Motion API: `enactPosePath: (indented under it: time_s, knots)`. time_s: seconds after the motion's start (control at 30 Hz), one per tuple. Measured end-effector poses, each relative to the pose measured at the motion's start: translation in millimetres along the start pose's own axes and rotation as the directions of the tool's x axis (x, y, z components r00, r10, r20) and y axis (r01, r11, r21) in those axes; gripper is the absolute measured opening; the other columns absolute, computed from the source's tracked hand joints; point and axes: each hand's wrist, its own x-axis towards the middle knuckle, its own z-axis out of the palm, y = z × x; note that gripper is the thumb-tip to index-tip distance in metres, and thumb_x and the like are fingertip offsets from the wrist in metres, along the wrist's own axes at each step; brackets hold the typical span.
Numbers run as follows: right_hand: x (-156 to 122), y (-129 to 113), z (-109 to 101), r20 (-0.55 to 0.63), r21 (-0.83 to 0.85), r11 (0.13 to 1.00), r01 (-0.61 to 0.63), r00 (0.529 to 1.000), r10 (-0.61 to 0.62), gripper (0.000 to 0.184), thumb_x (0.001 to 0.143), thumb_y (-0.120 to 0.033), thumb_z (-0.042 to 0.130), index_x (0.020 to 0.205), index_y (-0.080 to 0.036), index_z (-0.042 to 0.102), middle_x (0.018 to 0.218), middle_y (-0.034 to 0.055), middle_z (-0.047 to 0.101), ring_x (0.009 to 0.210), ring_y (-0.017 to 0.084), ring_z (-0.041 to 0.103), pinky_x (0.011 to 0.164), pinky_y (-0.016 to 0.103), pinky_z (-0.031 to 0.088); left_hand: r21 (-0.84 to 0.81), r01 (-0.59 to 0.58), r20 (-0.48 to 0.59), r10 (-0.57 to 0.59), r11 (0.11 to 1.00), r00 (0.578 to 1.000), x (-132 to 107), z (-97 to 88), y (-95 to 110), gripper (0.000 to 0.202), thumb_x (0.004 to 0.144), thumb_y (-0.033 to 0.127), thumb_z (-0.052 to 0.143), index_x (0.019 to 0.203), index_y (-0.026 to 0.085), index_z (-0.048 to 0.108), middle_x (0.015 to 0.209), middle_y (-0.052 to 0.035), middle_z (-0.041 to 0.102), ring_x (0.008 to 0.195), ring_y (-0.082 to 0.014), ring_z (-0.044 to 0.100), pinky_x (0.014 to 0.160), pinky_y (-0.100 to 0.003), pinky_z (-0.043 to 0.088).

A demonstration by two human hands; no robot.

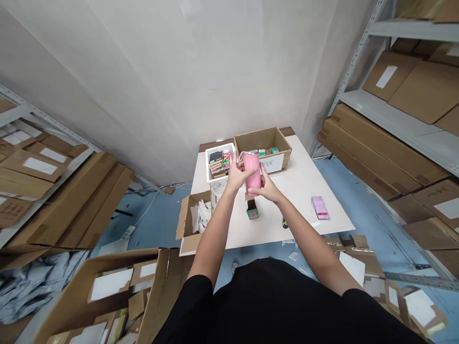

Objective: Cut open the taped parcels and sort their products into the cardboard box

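A pink tumbler (253, 179) with a shiny rim and a pink strap loop is held up over the table, nearly upright. My left hand (236, 176) grips its left side, the thumb across the front. On the right side my right hand (268, 187) closes round the lower part, its thumb near the base. Just below the tumbler stands a small green and brown box (252, 210), its top flaps apart. Part of that box is hidden behind the tumbler.
Behind are a white bin (208, 173) of small goods and a cardboard box (287, 157) with green boxes inside. A carton of white packets (186, 217) stands left. A purple packet (320, 208) and a black-yellow tool (285, 223) lie right. Shelves (412, 114) flank the table.
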Motion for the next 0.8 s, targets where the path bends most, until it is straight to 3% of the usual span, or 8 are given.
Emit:
enactPosePath:
  time_s: [0.07,0.23,0.37,0.43,0.53,0.63,0.7,0.8]
  knots:
    - [-3.0,-1.8,-4.6,0.025,0.007,1.0,0.01,1.0,-0.01,0.137,0.073,-0.045,0.093,0.176,-0.033,0.004,0.122,0.0076,0.074,0.107,0.027,0.074,0.096,0.047,0.063,-0.022,0.006,0.032,-0.006,1.0,0.999,-0.5,2.2,0.6,0.135,0.078,0.053,0.093,0.175,0.032,0.002,0.151,-0.016,0.062,0.124,-0.0286,0.07,0.11,-0.048,0.056]
    - [-9.5,-1.1,-12.5,-0.124,-0.19,0.981,0.026,0.991,-0.05,0.145,0.067,-0.047,0.097,0.176,-0.034,0.004,0.118,0.0057,0.071,0.104,0.028,0.071,0.095,0.047,0.063,0.08,0.024,-0.019,-0.023,0.997,1.0,-2.6,4.7,-4.4,0.14,0.074,0.052,0.097,0.175,0.034,0.002,0.152,-0.0153,0.061,0.129,-0.03,0.067,0.112,-0.048,0.054]
    - [-11.4,2.7,-12.9,0.009,-0.086,0.996,0.011,1.0,-0.01,0.138,0.075,-0.045,0.09,0.176,-0.036,-0.003,0.124,0.0069,0.069,0.106,0.026,0.071,0.094,0.044,0.062,-0.003,0.052,0.017,-0.052,0.999,0.998,-2.3,3.6,-7.7,0.142,0.076,0.051,0.095,0.175,0.029,-0.004,0.148,-0.0157,0.065,0.123,-0.0299,0.07,0.112,-0.052,0.054]
    - [-11.5,4.7,-11.6,0.018,-0.082,0.997,-0.007,1.0,0.008,0.137,0.075,-0.043,0.09,0.176,-0.037,-0.003,0.124,0.0068,0.069,0.102,0.025,0.072,0.091,0.043,0.063,-0.026,0.054,0.044,-0.053,0.998,0.998,-2.0,1.7,-6.9,0.141,0.077,0.051,0.094,0.175,0.03,-0.005,0.15,-0.0155,0.063,0.127,-0.0301,0.069,0.114,-0.052,0.053]
    - [-11.8,7.5,-7.0,-0.071,-0.169,0.986,-0.013,0.997,0.001,0.146,0.066,-0.039,0.096,0.176,-0.037,-0.001,0.13,0.0078,0.066,0.103,0.026,0.07,0.093,0.044,0.063,0.012,0.071,0.014,-0.072,0.997,0.997,-1.3,-1.5,-3.7,0.142,0.074,0.049,0.096,0.176,0.03,-0.002,0.151,-0.0159,0.062,0.13,-0.0309,0.067,0.114,-0.052,0.053]
    - [-12.6,8.9,-1.7,-0.052,-0.163,0.987,-0.009,0.999,0.0,0.144,0.07,-0.041,0.095,0.176,-0.036,-0.004,0.133,0.0088,0.065,0.105,0.026,0.069,0.093,0.044,0.063,0.03,0.107,-0.008,-0.107,0.994,0.994,-0.2,-3.9,-1.3,0.137,0.077,0.048,0.094,0.176,0.029,0.002,0.152,-0.0162,0.062,0.125,-0.0305,0.069,0.111,-0.052,0.055]
    - [-13.4,9.3,0.1,-0.024,-0.141,0.99,-0.012,1.0,0.009,0.139,0.076,-0.044,0.091,0.175,-0.037,-0.006,0.13,0.0079,0.066,0.102,0.025,0.07,0.089,0.044,0.064,0.041,0.114,0.007,-0.114,0.993,0.993,0.6,-5.7,-0.6,0.129,0.08,0.05,0.09,0.176,0.03,0.005,0.157,-0.0158,0.057,0.127,-0.0302,0.068,0.112,-0.051,0.055]
    - [-14.0,12.4,-0.3,-0.071,-0.164,0.986,0.0,0.997,-0.012,0.143,0.073,-0.045,0.094,0.175,-0.038,-0.007,0.127,0.0063,0.066,0.103,0.026,0.07,0.086,0.044,0.065,0.148,0.066,0.03,-0.071,0.987,0.997,2.9,-11.4,2.1,0.118,0.083,0.053,0.087,0.175,0.033,0.015,0.168,-0.0138,0.045,0.135,-0.0315,0.062,0.114,-0.049,0.053]
